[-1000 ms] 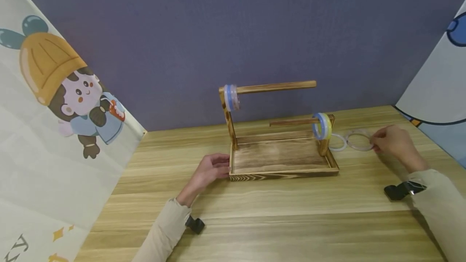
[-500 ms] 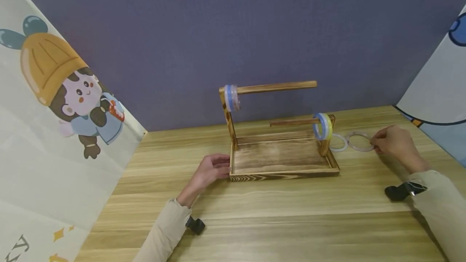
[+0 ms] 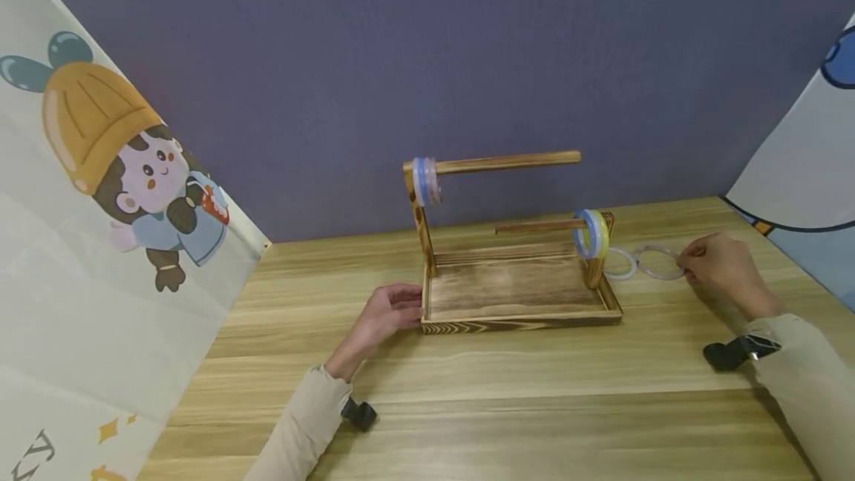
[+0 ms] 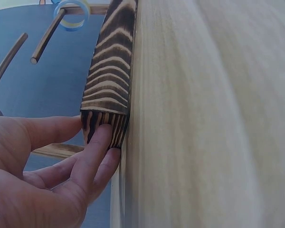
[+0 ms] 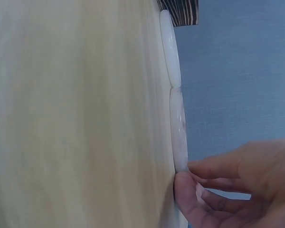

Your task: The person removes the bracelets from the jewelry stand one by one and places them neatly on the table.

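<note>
My left hand (image 3: 381, 312) rests its fingertips against the left end of a wooden bangle stand (image 3: 521, 325); the left wrist view has them on the striped end of its base. Off to the right, my right hand (image 3: 724, 267) pinches the near edge of a pale pinkish translucent bangle (image 5: 179, 128) between thumb and fingers. That bangle lies flat on the table, its far edge meeting a white bangle (image 5: 170, 50) beside the stand. On the upper rod hang white, blue and pinkish bangles (image 3: 421, 180); blue and yellow bangles (image 3: 582, 245) hang on the lower rod.
The upper rod (image 3: 514, 162) points right from the left post, and the lower rod (image 3: 534, 226) points left from the right post. A dark blue-grey wall (image 3: 494, 58) stands behind the wooden table (image 3: 494, 407). Printed panels flank both sides.
</note>
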Demonstrator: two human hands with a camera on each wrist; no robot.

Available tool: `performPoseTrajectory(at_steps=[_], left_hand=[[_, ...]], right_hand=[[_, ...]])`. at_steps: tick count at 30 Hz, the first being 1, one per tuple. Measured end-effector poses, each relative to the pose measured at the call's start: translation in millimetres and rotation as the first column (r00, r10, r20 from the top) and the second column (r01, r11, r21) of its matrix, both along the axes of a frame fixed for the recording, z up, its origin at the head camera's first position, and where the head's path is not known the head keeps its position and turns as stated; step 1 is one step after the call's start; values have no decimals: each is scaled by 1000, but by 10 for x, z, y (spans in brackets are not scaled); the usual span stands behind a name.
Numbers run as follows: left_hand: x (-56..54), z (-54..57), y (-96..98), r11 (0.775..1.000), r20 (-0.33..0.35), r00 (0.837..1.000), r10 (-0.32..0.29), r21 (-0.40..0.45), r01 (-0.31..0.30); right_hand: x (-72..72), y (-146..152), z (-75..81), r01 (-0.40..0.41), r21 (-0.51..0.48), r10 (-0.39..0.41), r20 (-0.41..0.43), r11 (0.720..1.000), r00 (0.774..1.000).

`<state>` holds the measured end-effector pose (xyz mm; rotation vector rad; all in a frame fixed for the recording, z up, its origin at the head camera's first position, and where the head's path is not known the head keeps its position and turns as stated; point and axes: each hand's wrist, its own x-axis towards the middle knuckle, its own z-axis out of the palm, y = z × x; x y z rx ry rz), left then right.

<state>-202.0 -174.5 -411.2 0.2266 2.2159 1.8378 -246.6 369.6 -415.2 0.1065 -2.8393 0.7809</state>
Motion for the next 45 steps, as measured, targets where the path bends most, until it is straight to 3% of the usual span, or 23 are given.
performPoseTrajectory(at_steps=[11,18,27,32,41,45], left_hand=[[-14,12,4,1000,-5,1000,-1,-5,1],[-16,28,12,1000,-1,1000,7,-8,-7],[-28,29,11,1000,6,1000,10,-9,-10],[-25,4,4,1000,5,1000,8,1,-8],[-12,3,11,1000,2,1000,14,1,-14],[1,6,11,1000,8,1000,23,-4,-23]], right_hand=[[-7,22,149,42,41,-36,-157,998,987],[17,-78,262,23,15,-20,-191,1000,981],[199,-494,641,20,-7,-21,-299,1000,954],[286,-735,798,13,-10,-15,-373,1000,928],[375,-1160,963,-35,-37,7,-578,999,816],[396,-1408,1019,-95,-76,32,-592,993,805]])
